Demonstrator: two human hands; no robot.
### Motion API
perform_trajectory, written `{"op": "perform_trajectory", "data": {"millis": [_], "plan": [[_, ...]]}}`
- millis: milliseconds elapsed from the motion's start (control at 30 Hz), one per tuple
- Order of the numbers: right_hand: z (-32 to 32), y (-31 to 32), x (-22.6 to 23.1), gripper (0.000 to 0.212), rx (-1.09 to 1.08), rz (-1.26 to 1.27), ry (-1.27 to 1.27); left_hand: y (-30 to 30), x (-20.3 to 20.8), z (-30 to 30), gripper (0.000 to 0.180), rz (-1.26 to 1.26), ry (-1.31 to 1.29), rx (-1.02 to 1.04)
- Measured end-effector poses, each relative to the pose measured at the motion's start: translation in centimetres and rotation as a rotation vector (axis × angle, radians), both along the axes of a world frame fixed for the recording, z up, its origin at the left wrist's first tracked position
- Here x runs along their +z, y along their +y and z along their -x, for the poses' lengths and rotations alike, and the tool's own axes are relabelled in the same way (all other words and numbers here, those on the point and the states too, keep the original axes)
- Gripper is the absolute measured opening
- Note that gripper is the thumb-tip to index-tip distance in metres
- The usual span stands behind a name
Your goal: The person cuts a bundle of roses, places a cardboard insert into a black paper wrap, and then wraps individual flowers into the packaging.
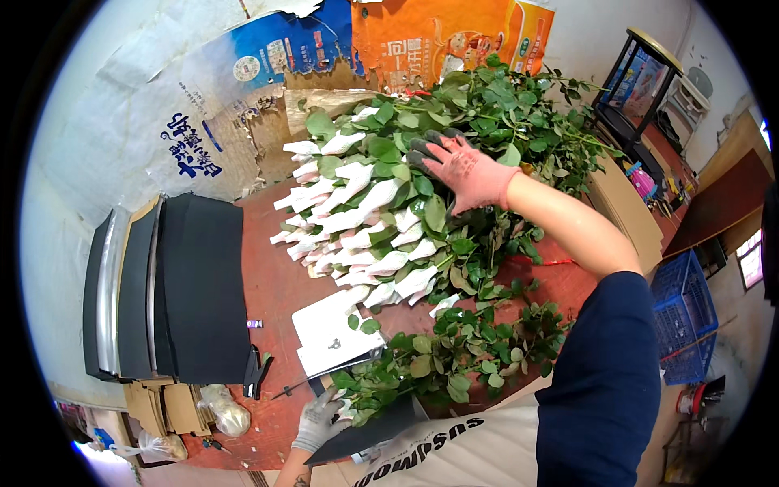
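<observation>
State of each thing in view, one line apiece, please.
Right hand, gloved, fingers spread, over the leafy pile
Left hand, gloved, beside the near bundle; grip unclear
White-wrapped flower heads, piled, wrapped
Leafy stems, heaped, green leaves on
Near bundle, lying apart from the large pile's heads
Dark sheets, stacked at the table's left
Blue crate, off the table, right side
Orange wall sheet, torn
</observation>
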State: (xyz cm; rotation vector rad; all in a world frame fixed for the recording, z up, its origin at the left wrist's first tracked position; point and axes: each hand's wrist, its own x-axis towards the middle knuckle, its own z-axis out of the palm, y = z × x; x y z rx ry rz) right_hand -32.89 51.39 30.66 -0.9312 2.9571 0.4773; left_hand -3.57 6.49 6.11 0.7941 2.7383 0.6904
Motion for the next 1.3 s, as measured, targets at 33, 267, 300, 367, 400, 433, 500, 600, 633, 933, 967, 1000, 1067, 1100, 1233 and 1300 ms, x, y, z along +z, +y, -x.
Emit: {"op": "perform_trajectory", "data": {"millis": [33, 267, 300, 367, 400, 433, 500, 600, 633, 933, 967, 1000, 1067, 1100, 1233, 1300], "plan": [[-0.4, -0.2, -0.7, 0.106, -0.089, -0.026, -0.04, 0.0, 0.0, 0.1, 0.044, -0.018, -0.016, 0.0], [0.6, -1.0, -3.3, 0.084, -0.109, -0.093, 0.091, -0.4, -1.2, -0.4, 0.045, -0.062, 0.032, 0.012], [0.9, -0.7, -3.8, 0.083, -0.102, -0.017, 0.129, -0.4, -1.4, -0.3, 0.045, -0.071, 0.02, 0.014], [1.3, -0.1, -4.9, 0.074, -0.089, 0.061, 0.222, -0.5, -1.7, -0.2, 0.045, -0.082, 0.013, 0.011], [1.6, 0.0, -5.1, 0.07, -0.078, 0.053, 0.238, -0.5, -2.0, -0.2, 0.045, -0.086, 0.021, 0.01], [2.3, 0.4, -5.6, 0.066, -0.067, 0.045, 0.251, -0.5, -2.1, -0.2, 0.045, -0.092, 0.027, 0.008], [3.9, 1.8, -7.5, 0.052, 0.04, 0.045, 0.462, -0.5, -2.3, 0.1, 0.045, -0.087, 0.014, -0.003], [6.8, 2.3, -6.2, 0.045, 0.012, -0.015, 0.499, -0.5, -2.5, 0.0, 0.045, -0.098, 0.021, 0.003], [7.7, 2.1, -4.3, 0.041, 0.065, -0.015, 0.526, -0.8, -2.5, -0.3, 0.045, -0.1, 0.018, 0.01], [19.5, 0.6, 12.6, 0.034, -0.28, 0.211, 0.58, -0.1, -0.6, 0.1, 0.044, -0.1, -0.026, 0.017], [19.0, -0.7, 11.5, 0.034, -0.333, 0.183, 0.439, -0.1, -0.9, 0.0, 0.043, -0.099, -0.014, 0.029], [18.0, -1.8, 9.3, 0.037, -0.297, 0.005, 0.341, -0.2, -1.3, -0.2, 0.042, -0.108, 0.004, 0.038], [17.0, -1.7, 3.4, 0.047, -0.109, -0.481, 0.188, -0.4, -2.0, -0.1, 0.042, -0.135, 0.04, 0.018], [16.5, 0.8, -0.4, 0.055, 0.014, -0.256, 0.217, -0.3, -2.5, 0.2, 0.042, -0.125, 0.029, 0.003], [3.7, -3.2, 2.0, 0.074, -0.11, 0.209, -0.001, -0.7, -2.1, 0.2, 0.045, -0.068, 0.017, -0.011], [-0.3, -3.2, 0.1, 0.069, -0.026, 0.227, 0.163, -0.8, -1.8, -0.1, 0.045, -0.061, 0.024, -0.005]]}}
